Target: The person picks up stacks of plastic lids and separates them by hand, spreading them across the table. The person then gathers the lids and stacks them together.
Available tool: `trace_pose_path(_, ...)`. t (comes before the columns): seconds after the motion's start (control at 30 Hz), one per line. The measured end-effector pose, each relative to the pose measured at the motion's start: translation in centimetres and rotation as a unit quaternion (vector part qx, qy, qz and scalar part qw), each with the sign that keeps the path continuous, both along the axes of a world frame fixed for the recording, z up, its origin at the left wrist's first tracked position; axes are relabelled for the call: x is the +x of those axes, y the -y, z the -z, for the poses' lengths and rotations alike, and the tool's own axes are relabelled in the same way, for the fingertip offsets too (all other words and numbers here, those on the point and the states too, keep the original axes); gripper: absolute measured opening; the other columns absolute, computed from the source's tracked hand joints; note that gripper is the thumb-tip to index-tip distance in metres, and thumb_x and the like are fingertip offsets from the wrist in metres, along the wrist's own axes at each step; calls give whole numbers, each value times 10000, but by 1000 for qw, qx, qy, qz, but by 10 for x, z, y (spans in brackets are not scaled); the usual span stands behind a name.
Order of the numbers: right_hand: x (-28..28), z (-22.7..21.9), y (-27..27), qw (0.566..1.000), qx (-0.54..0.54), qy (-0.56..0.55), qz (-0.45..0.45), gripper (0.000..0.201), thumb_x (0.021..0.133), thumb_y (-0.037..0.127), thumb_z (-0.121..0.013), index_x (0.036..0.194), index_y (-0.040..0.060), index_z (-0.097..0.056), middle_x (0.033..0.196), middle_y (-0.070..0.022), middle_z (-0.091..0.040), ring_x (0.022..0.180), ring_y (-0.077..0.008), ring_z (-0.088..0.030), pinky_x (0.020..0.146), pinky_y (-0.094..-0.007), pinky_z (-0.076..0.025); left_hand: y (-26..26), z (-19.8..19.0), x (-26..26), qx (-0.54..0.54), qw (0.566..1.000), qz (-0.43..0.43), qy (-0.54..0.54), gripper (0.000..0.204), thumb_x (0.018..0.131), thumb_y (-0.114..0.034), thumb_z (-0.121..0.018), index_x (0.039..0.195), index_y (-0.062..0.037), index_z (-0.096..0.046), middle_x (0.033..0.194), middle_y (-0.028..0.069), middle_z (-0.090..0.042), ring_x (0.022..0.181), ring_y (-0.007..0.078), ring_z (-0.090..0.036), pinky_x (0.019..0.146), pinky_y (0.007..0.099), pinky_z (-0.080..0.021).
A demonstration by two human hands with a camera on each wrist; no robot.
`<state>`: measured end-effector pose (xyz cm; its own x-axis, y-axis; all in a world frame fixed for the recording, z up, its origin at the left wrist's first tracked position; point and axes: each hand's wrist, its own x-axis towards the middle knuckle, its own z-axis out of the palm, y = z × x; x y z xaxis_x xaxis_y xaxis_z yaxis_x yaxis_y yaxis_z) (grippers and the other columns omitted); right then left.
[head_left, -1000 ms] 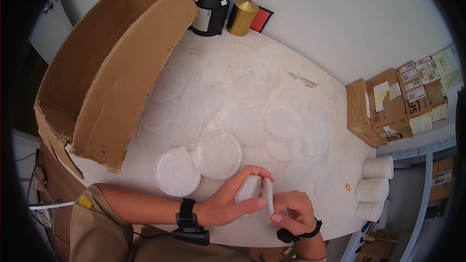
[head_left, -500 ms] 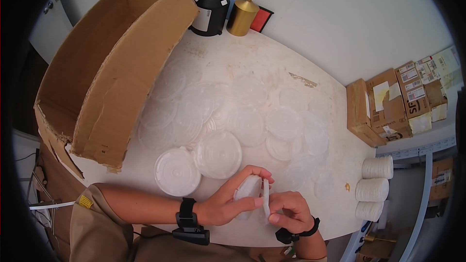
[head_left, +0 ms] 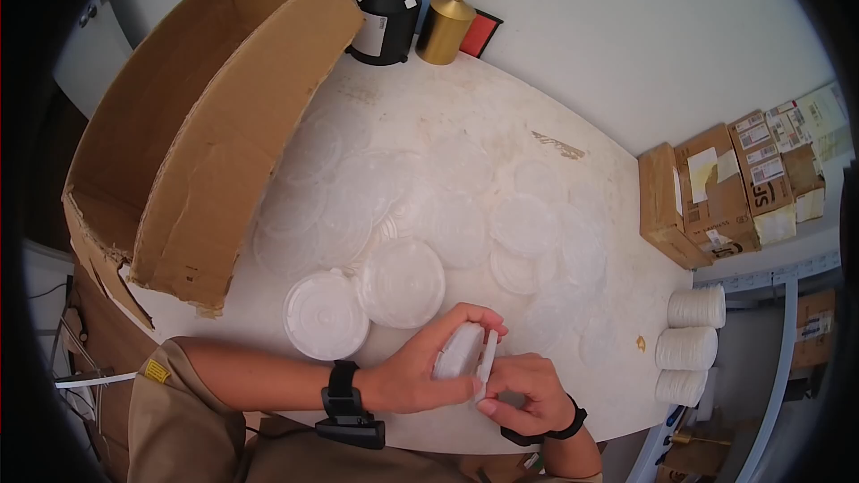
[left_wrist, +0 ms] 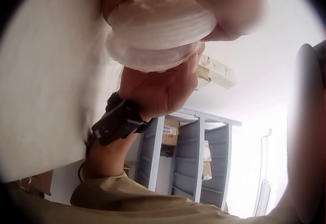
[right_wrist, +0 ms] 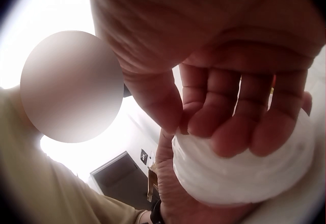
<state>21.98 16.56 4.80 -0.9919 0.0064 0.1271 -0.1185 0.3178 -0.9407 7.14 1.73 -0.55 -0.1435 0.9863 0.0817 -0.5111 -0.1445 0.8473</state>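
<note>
My left hand (head_left: 412, 380) grips a stack of translucent plastic lids (head_left: 457, 353) on edge, thumb on the near side and fingers round the far rim. A separate lid (head_left: 487, 365) stands tilted beside that stack, with a gap that widens toward the top. My right hand (head_left: 535, 394) pinches this lid low on its edge between thumb and curled fingers. In the left wrist view the stack (left_wrist: 163, 28) sits above the flanged lid (left_wrist: 147, 58). The right wrist view shows fingertips against the round white face (right_wrist: 229, 178).
Two lid stacks (head_left: 327, 315) (head_left: 404, 282) lie near the left forearm. Many thin lids (head_left: 523, 225) overlap across the white table (head_left: 501, 107). A cardboard box (head_left: 237, 134) stands left; a black canister (head_left: 386, 22) and a gold one (head_left: 445, 29) stand behind. White rolls (head_left: 686, 349) line the right edge.
The lid at my right hand has tilted, its lower edge swinging left toward the stack. My right hand has shifted slightly left and down, while the left keeps its grip.
</note>
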Motion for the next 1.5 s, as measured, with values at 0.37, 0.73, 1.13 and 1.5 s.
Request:
trace_pose_path(0.37, -2, 0, 3, 999, 33, -15, 19, 138, 790, -6, -726, 807, 40, -597, 694, -66, -561, 577, -261, -560, 508, -344, -414, 1, -4, -2, -1, 999, 39, -21, 718, 842, -100, -675, 1481, -31, -354, 1427, 90, -456, 1336, 179, -443, 1129, 359, -356)
trace_pose_path(0.73, -5, 2, 11, 998, 54, -32, 31, 142, 774, -8, -733, 810, 39, -604, 704, -71, -581, 584, -262, -581, 509, -340, -428, 1, -6, -1, -1, 999, 35, 3, 738, 781, -51, -678, 1449, -9, -366, 1373, 131, -461, 1291, 189, -455, 1107, 341, -357)
trace_pose_path(1.13, 5, 2, 1, 998, 6, 25, 61, 100, 765, -10, -678, 803, 30, -594, 693, -66, -579, 576, -247, -555, 534, -321, -432, 0, -5, -3, -9, 999, 26, 21, 732, 734, 0, -521, 1451, -12, -375, 1391, 106, -469, 1315, 194, -453, 1129, 350, -345)
trace_pose_path(1.5, 27, -8, -32, 922, 25, -146, 357, 88, 749, 25, -634, 769, -12, -557, 693, -53, -535, 638, -156, -491, 602, -277, -369, 1, -9, -6, -30, 999, 16, 34, 697, 743, 29, -526, 1428, -42, -421, 1312, 67, -496, 1230, 163, -478, 1038, 294, -395)
